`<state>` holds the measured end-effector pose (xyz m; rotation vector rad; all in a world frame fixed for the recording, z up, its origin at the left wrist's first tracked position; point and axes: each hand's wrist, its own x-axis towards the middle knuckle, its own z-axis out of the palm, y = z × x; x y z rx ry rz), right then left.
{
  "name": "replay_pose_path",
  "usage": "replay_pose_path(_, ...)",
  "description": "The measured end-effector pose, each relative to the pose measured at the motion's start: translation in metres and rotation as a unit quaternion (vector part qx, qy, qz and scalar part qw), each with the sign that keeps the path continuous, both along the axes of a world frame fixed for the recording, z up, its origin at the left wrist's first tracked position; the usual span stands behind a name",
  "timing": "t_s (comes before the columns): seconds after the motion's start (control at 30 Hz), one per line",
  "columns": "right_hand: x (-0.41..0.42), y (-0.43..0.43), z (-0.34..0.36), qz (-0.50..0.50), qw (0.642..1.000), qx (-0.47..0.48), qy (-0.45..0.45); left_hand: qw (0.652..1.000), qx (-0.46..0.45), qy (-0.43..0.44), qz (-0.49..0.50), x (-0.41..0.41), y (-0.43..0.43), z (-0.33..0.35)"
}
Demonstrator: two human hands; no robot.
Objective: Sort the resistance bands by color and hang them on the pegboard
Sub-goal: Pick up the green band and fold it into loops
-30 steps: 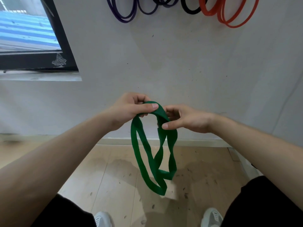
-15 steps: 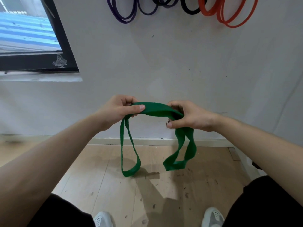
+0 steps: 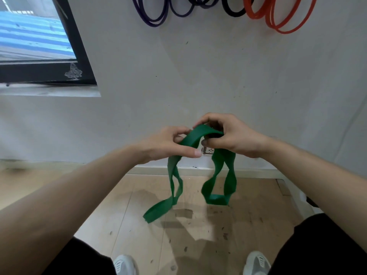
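Both hands are up in front of the wall (image 3: 218, 80), close together, each pinching the same green band (image 3: 200, 133). The left hand (image 3: 168, 143) has its thumb pressed along the near side of the band, with the fingers curled behind it. The right hand (image 3: 228, 135) sits a bit higher and just beside it, fingers wrapped over the top of the band and thumb tucked under. So neither hand is spread, both are closed on the band.

The short bit of band between the hands arches up like a little bridge. From there it drops in two separate hanging loops: one under the left hand that twists and kicks out toward the lower left, and one under the right hand that twists once and ends in a flat bottom. Both loops dangle in the air above the wood floor (image 3: 119, 215), not touching it as far as I can see.

Up top on the wall, cut off by the frame, there are bands already hanging: purple bands (image 3: 153, 18) on the left, a black band (image 3: 232, 12) in the middle, orange bands (image 3: 282, 24) on the right. Can't see what they hang from.

Window (image 3: 35, 40) at upper left, white shoes (image 3: 125, 264) at the bottom edge.
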<state>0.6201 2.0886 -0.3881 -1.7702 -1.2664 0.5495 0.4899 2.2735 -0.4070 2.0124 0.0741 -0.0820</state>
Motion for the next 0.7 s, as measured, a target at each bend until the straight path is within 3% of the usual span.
replay_pose_path(0.17, 0.008, -0.006, 0.004, 0.052, 0.992, -0.053, 0.105, 1.0, 0.025, 0.014, -0.014, 0.0, 0.003, -0.005)
replay_pose_path(0.4, 0.021, -0.004, -0.005, 0.068, 0.965, -0.075, 0.242, 0.998, -0.062, -0.008, -0.024, 0.004, -0.001, 0.0)
replay_pose_path(0.7, 0.029, -0.003, -0.02, 0.056, 0.977, -0.107, 0.176, 0.994, -0.098, -0.034, 0.024, 0.008, -0.002, 0.002)
